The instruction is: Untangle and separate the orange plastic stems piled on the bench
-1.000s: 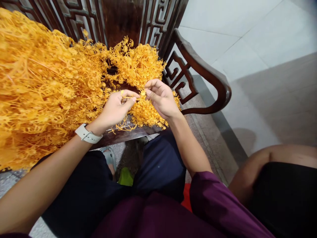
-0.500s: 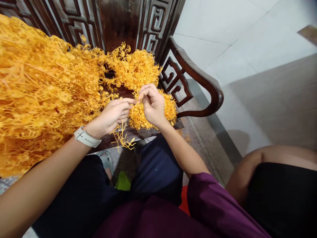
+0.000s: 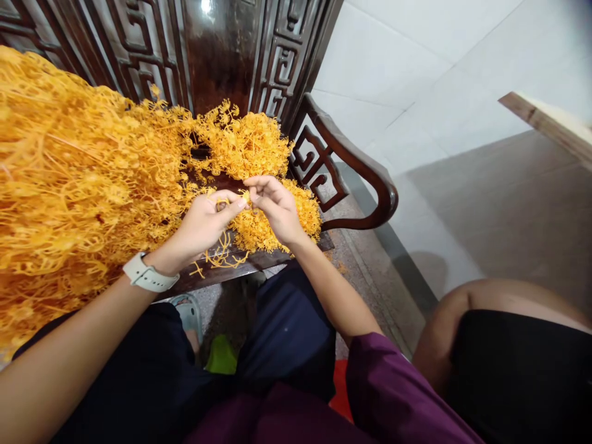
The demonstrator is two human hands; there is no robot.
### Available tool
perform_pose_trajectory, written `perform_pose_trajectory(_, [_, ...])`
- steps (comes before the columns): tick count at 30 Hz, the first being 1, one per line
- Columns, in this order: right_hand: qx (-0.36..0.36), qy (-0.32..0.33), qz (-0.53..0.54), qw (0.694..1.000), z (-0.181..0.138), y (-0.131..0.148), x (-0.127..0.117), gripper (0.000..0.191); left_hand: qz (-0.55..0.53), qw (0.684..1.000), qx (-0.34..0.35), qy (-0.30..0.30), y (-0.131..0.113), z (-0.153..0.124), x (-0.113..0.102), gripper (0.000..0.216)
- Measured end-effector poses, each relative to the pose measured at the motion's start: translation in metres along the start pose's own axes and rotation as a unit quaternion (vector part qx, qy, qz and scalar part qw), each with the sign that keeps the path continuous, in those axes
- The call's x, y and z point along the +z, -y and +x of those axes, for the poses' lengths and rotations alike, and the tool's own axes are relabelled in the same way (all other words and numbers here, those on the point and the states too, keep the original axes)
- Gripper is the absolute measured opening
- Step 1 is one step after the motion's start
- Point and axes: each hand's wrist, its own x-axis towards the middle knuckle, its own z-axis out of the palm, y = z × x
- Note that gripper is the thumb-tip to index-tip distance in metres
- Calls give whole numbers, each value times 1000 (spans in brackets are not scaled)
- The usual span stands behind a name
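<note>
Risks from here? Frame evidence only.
The small yellow piece at the left hand's fingertips, with the right hand close by, might slip and be lost in the like-coloured clump. Loose yellow stems near the bench's front edge could be brushed off. The large pile could snag the wristband.

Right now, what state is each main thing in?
Left hand: fingers pinched at a small yellow piece.
Right hand: fingers partly curled at that piece; grip unclear.
Large yellow heap: piled, tangled.
Back yellow pile: heaped, smaller.
Front yellow pile: heaped, partly hidden by the right hand.
Yellow stems: branching; held or loose, unclear.
Wooden bench: upright, laden.
Pale wristband: fastened, worn.
Sandal: worn.
</note>
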Motion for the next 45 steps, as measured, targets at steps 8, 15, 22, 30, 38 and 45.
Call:
perform_pose_trajectory(8, [31, 84, -56, 994, 2, 3, -17, 40, 151, 980, 128, 33, -3, 3, -5, 30])
perform_pose_trajectory(15, [-108, 33, -157, 981, 0, 3, -15, 29, 104, 990, 69, 72, -3, 3, -7, 30])
perform_pose_trajectory(22, [-226, -29, -270, 936, -1, -1, -12, 24, 48, 998, 29, 39, -7, -1, 4, 17])
perform_pose_trajectory(30, [-236, -75, -205, 947, 3, -5, -16, 20, -162, 985, -67, 2, -6, -11, 19, 16])
perform_pose_trajectory(38, [-357, -59, -327, 873, -3, 4, -15, 9, -195, 979, -63, -7, -9, -14, 24, 20])
perform_pose_trajectory(45, [-349, -23, -309, 884, -3, 6, -13, 6, -139, 989, -55, -12, -4, -10, 20, 11])
